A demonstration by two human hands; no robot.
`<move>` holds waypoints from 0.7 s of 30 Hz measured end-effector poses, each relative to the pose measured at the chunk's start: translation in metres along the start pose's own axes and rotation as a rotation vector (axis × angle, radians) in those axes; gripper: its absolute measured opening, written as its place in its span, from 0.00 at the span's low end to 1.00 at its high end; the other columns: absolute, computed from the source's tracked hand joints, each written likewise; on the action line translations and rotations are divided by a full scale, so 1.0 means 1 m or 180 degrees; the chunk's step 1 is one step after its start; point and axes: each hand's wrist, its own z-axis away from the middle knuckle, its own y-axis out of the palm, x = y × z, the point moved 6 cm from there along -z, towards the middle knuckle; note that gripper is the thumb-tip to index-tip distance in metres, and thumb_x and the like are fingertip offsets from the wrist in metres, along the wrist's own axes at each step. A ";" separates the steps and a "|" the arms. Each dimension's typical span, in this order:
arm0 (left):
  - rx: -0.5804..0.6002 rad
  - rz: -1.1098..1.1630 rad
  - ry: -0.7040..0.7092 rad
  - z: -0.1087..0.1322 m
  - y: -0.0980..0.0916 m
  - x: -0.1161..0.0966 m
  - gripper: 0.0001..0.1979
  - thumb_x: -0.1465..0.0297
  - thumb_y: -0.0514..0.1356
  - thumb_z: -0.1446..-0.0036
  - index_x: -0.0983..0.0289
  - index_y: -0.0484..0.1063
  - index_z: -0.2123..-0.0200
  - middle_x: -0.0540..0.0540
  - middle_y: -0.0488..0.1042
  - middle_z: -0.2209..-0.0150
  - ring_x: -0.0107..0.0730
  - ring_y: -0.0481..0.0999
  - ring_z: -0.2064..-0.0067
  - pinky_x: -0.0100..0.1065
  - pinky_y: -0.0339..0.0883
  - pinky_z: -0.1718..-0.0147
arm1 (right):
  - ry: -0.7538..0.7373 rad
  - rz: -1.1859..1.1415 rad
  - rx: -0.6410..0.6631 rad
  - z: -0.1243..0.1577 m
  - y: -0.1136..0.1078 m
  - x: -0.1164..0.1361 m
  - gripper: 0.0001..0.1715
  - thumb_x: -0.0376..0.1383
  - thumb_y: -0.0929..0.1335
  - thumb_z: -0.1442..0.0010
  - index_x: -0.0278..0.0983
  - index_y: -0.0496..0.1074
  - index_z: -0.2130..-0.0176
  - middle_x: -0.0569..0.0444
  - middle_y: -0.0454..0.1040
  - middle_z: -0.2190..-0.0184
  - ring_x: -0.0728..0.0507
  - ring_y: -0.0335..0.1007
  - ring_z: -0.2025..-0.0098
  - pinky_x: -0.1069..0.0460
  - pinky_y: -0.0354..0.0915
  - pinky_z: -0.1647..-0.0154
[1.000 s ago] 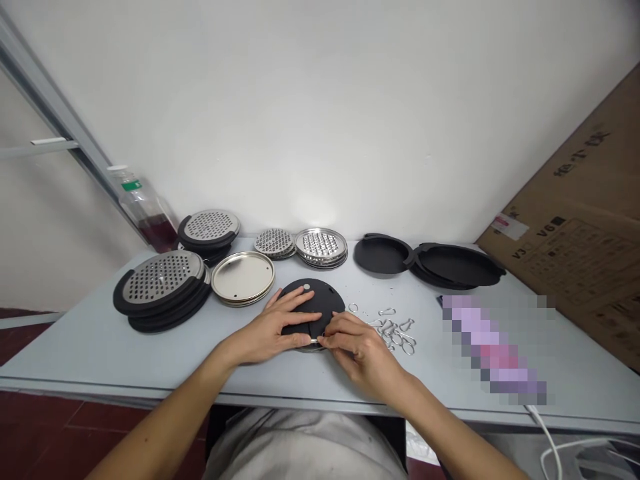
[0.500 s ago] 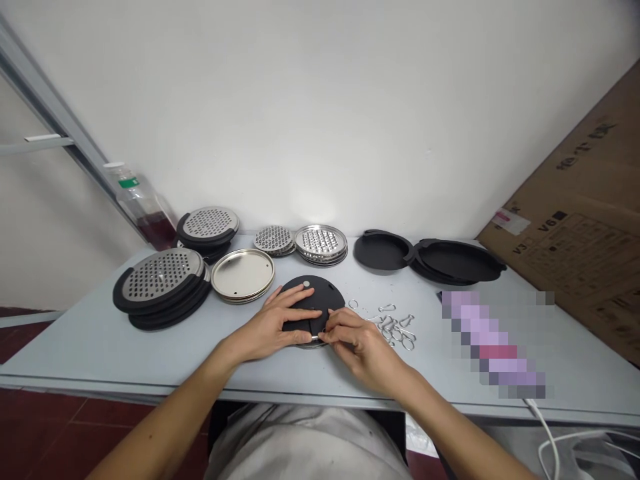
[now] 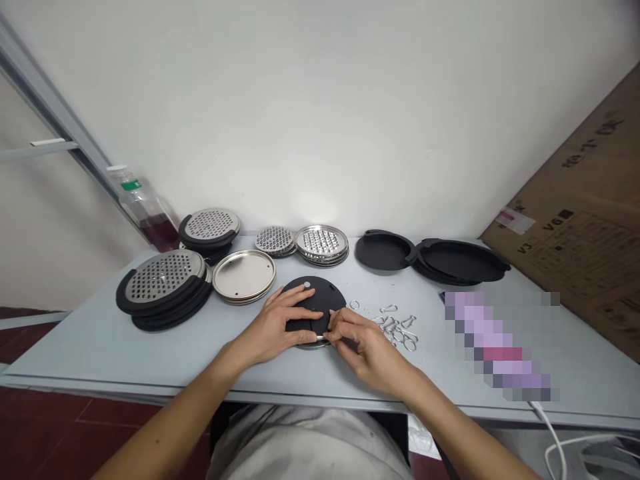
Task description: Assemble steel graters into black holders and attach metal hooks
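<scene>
Disc (image 3: 327, 293), near centre of the table (image 3: 100, 340), is pressed by the spread left hand (image 3: 275, 330); its near edge is met by the pinched right hand (image 3: 365, 343), contents hidden. Judged light, stiff; best held by rim.

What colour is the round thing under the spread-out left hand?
The round disc is black; the head view shows it best.

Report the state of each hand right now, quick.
Left hand: open, spread over the black disc.
Right hand: closed in a pinch at the disc's near edge; what it holds cannot be told.
</scene>
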 end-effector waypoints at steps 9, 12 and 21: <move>0.0001 0.0002 0.0024 0.001 -0.001 -0.002 0.19 0.55 0.65 0.42 0.47 0.75 0.47 0.52 0.62 0.33 0.47 0.55 0.30 0.61 0.41 0.33 | -0.0073 -0.0011 0.0054 -0.003 -0.002 0.002 0.14 0.22 0.63 0.39 0.38 0.72 0.64 0.52 0.69 0.63 0.45 0.69 0.60 0.50 0.66 0.58; -0.0016 -0.0040 0.0045 0.002 -0.001 -0.004 0.19 0.55 0.63 0.40 0.48 0.74 0.46 0.52 0.61 0.33 0.47 0.55 0.30 0.62 0.40 0.33 | -0.0109 -0.0013 0.0003 -0.003 -0.004 0.003 0.14 0.22 0.63 0.38 0.39 0.72 0.63 0.52 0.70 0.63 0.45 0.70 0.60 0.50 0.66 0.58; -0.0327 -0.0504 0.0447 0.009 0.005 -0.018 0.25 0.57 0.64 0.41 0.58 0.71 0.42 0.59 0.65 0.35 0.45 0.60 0.32 0.55 0.53 0.34 | -0.0144 0.0140 -0.0147 -0.001 -0.003 0.004 0.16 0.25 0.64 0.36 0.40 0.73 0.53 0.49 0.71 0.58 0.44 0.71 0.54 0.48 0.69 0.52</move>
